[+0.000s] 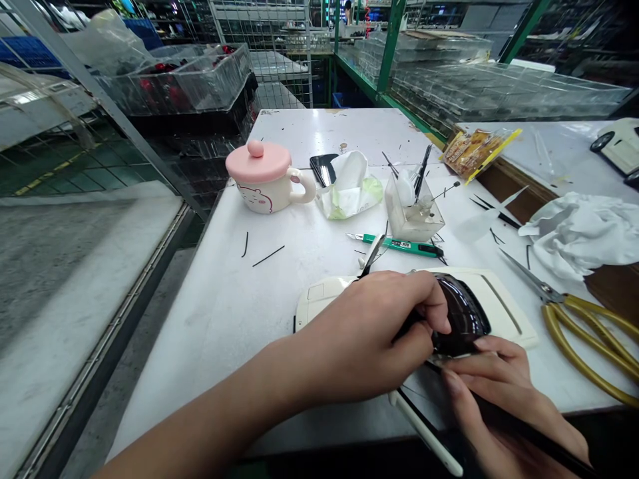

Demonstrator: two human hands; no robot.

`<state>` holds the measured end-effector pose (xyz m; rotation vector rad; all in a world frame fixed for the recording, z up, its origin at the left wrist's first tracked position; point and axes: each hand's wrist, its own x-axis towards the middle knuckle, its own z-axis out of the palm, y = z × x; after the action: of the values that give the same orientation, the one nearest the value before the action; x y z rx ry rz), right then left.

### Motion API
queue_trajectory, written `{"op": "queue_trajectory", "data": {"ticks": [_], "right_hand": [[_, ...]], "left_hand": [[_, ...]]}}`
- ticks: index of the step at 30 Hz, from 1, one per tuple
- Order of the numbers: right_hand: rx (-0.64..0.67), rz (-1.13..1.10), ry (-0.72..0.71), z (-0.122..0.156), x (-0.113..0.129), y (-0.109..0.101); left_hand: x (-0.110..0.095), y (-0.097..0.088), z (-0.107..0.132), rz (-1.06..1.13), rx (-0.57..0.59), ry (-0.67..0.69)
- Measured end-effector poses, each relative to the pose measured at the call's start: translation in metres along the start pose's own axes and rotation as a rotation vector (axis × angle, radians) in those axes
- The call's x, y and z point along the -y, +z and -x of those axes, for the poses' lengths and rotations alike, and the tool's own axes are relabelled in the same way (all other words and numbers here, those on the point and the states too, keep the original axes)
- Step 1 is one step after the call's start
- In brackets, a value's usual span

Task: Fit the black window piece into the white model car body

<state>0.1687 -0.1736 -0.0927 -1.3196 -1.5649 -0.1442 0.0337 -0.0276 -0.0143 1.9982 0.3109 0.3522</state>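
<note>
- Wire shelving (279, 40) and stacks of clear plastic trays (489, 86) stand beyond a white counter (319, 133), with a pink-lidded mug (264, 183) near its left edge.
- Toward the far right corner lie a second white model car body (619, 146) and a crumpled white cloth (579, 233).
- Mid-counter stand a clear plastic cup of small tools (414, 216) and a green utility knife (399, 245). Gold-handled scissors (589, 332) lie by the right edge, and thin black strips (268, 256) are scattered left of centre.
- Near the front edge, a white model car shell (504, 306) lies under both hands, with a glossy dark panel (464, 316) on it.
- The left hand (359, 332) is curled closed over the panel's left side, pressing it against the shell.
- The right hand (494, 392) pinches a slim black rod (529, 432) whose tip reaches the panel's lower edge.
- As things lie, the panel is on the shell but held by hand. The hands hide how much of its edge is seated, so what remains cannot be told.
</note>
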Motion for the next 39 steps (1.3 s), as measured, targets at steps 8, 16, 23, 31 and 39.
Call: {"op": "queue_trajectory", "data": {"ticks": [8,16,23,31,39], "right_hand": [[0.020,0.008,0.017,0.001,-0.002,-0.001],[0.020,0.013,0.014,0.000,-0.002,-0.003],[-0.041,-0.012,0.061,0.007,-0.002,-0.001],[-0.037,-0.008,0.036,0.009,-0.003,-0.001],[-0.004,0.020,0.044,0.003,-0.001,-0.001]], "left_hand": [[0.002,-0.001,-0.002,-0.004,0.007,-0.002],[-0.002,0.000,-0.001,0.007,0.011,-0.035],[0.000,-0.003,-0.003,-0.016,0.040,-0.020],[0.001,-0.005,-0.004,-0.053,0.060,0.018],[-0.002,0.000,-0.001,0.009,0.018,-0.035]]}}
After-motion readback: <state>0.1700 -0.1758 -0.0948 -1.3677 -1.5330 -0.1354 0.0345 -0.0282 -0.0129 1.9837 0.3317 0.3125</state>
